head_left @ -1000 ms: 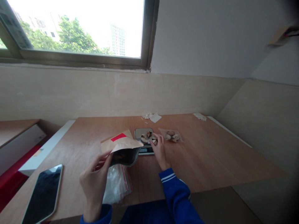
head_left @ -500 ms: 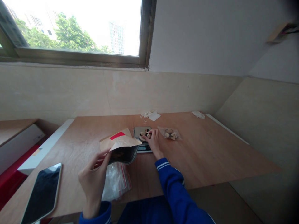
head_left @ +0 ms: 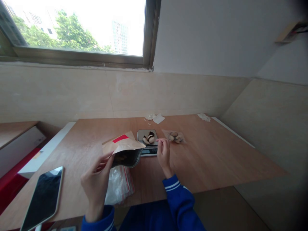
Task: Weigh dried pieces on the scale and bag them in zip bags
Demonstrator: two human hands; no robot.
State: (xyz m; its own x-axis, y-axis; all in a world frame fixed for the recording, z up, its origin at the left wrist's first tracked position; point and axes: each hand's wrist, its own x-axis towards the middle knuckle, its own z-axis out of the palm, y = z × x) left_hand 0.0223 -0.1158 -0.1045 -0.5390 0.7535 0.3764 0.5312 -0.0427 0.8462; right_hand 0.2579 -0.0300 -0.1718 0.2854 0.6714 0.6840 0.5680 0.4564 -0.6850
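Note:
My left hand [head_left: 99,175] grips the near edge of a brown paper pouch [head_left: 130,144] with a red label. The pouch's mouth gapes toward me, showing a dark inside with contents I cannot make out clearly. Beyond it, dried mushrooms [head_left: 149,138] rest on the metal plate of a small digital scale [head_left: 141,133]. My right hand [head_left: 164,155] is just right of the scale, fingers loosely bent and a fingertip near the plate's edge, with nothing visible in it. A clear bag of dried mushrooms [head_left: 176,137] lies behind that hand.
Clear zip bags with red strips [head_left: 119,187] lie under the pouch. A phone [head_left: 43,195] lies at the left on the wooden table [head_left: 216,157]. White scraps [head_left: 158,118] and a crumpled tissue [head_left: 203,117] are along the back edge, by the wall.
My right hand has let go of the mushrooms on the scale and drawn back to the right and toward me. The left hand and pouch stay nearly in place.

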